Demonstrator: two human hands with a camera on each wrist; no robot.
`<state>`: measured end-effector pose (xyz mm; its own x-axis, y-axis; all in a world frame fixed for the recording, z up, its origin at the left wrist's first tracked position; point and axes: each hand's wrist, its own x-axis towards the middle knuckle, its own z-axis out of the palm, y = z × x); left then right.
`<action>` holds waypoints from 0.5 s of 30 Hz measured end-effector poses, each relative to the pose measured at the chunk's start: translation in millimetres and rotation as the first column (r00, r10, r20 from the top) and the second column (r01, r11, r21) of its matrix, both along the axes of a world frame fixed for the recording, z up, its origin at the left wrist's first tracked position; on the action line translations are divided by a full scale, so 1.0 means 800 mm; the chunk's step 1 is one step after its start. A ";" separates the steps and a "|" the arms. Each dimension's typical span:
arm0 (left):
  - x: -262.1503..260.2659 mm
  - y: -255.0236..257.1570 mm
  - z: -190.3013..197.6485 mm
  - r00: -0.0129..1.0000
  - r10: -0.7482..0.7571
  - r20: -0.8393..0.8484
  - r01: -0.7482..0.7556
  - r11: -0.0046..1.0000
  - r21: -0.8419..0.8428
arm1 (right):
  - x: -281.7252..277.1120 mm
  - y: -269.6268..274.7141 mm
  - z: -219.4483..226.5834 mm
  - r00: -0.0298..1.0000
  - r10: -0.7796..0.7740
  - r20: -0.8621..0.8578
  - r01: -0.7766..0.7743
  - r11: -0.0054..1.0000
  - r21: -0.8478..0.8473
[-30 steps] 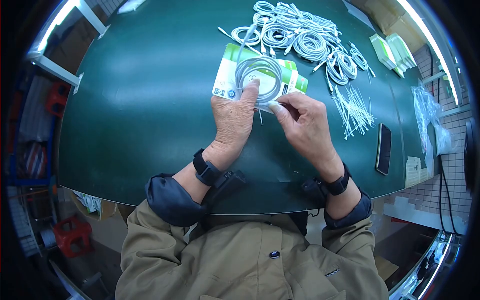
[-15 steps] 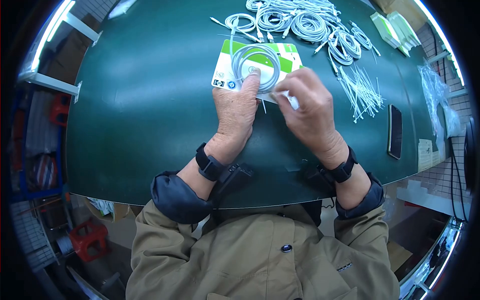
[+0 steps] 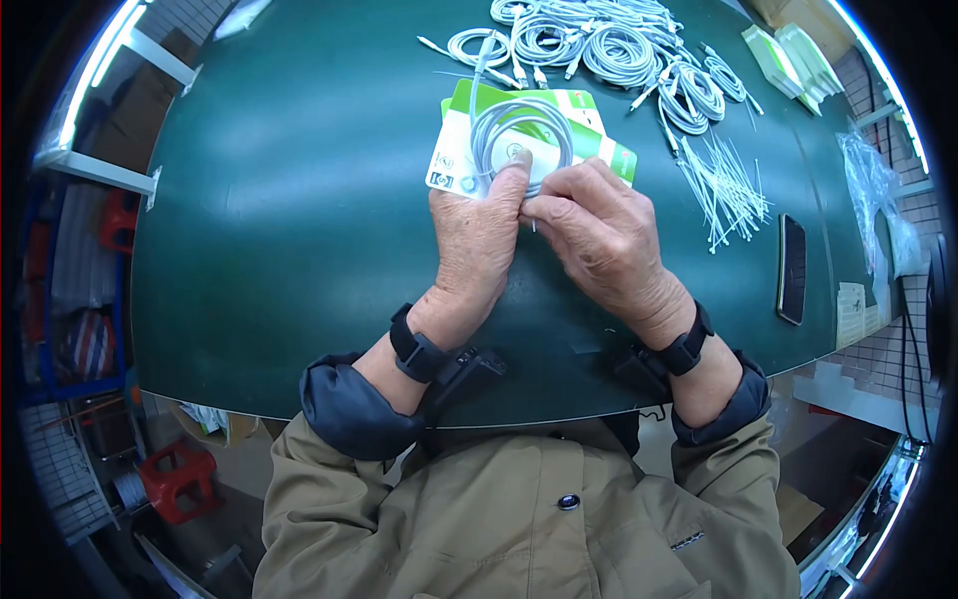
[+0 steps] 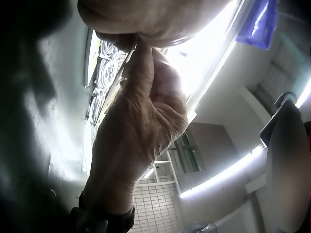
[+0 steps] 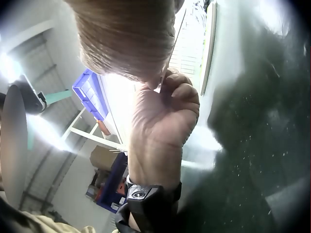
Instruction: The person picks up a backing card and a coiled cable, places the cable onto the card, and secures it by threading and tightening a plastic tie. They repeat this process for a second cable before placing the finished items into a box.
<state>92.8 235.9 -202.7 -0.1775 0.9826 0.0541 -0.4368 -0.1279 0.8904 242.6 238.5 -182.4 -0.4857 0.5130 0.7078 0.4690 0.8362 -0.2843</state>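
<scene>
In the head view, my left hand (image 3: 474, 235) grips a coiled grey-white cable (image 3: 571, 140) together with green and white cards (image 3: 454, 165). The thumb presses over the coil, and the other fingers are hidden beneath. One cable end stands up past the cards' top edge. My right hand (image 3: 607, 225) pinches at the coil's lower edge with thumb and forefinger, right beside the left thumb. A thin white cable tie (image 3: 534, 227) pokes out below these fingertips, most of it covered. Both wrist views show the two hands meeting closely.
Behind the cards lies a pile of coiled cables (image 3: 619, 55). Loose white cable ties (image 3: 720, 195) are spread to the right, near a phone (image 3: 791, 268). Stacked green and white cards (image 3: 798, 60) and clear plastic bags (image 3: 868, 190) lie by the green table's (image 3: 259, 250) right edge.
My right hand drew away from the coil's lower edge, blurred half a second ago, then came back against the left thumb. The left hand keeps its hold on coil and cards.
</scene>
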 end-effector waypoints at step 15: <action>-0.004 -0.005 0.009 0.996 -0.044 0.084 0.047 0.998 -0.034 | -0.009 -0.009 0.000 0.990 -0.136 0.022 0.134 0.990 0.052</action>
<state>89.5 232.1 -195.4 -0.1347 0.9909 0.0060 -0.5139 -0.0750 0.8545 235.4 231.5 -182.1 -0.4326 0.5392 0.7226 0.5852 0.7776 -0.2299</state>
